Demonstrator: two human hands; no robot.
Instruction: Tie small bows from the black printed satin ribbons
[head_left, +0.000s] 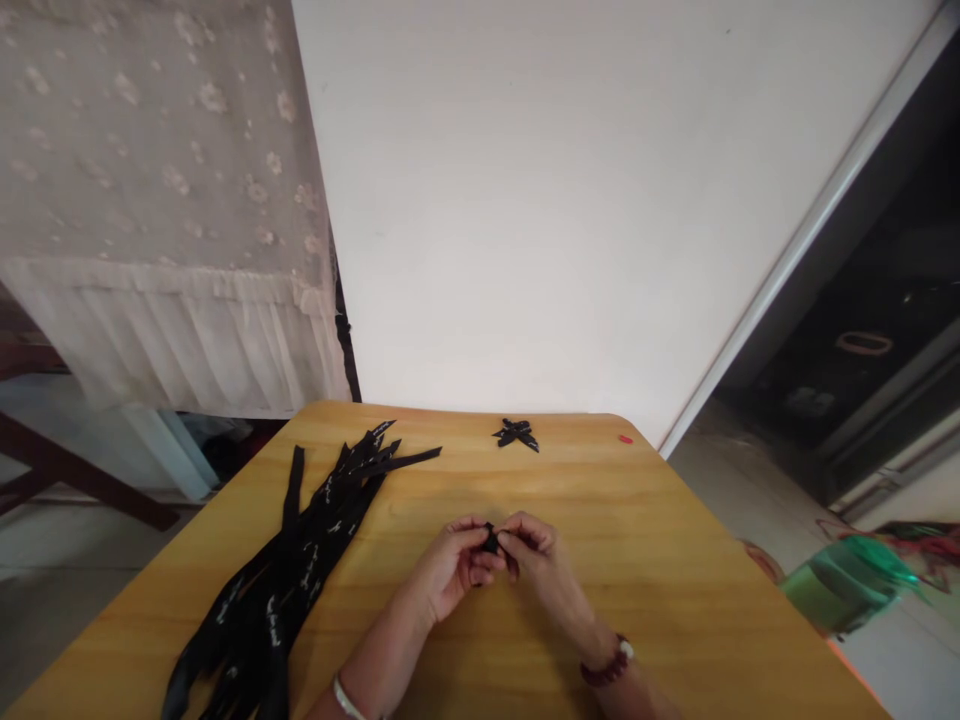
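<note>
Above the middle of the wooden table (600, 530), my left hand (465, 555) and my right hand (531, 545) meet around a small folded piece of black ribbon (490, 540). The thumb and fingers of each hand pinch it from either side. Much of the ribbon is hidden by the fingers. Left of my hands lies a long pile of black ribbon strips (300, 560) with white lettering. Near the far edge rests a black ribbon bow (516, 433), also marked in white.
A small red object (625, 439) lies at the table's far right corner. Behind the table stands a white panel (525, 220). A lace cloth (172, 200) hangs at left. On the floor to the right is a green translucent container (847, 585).
</note>
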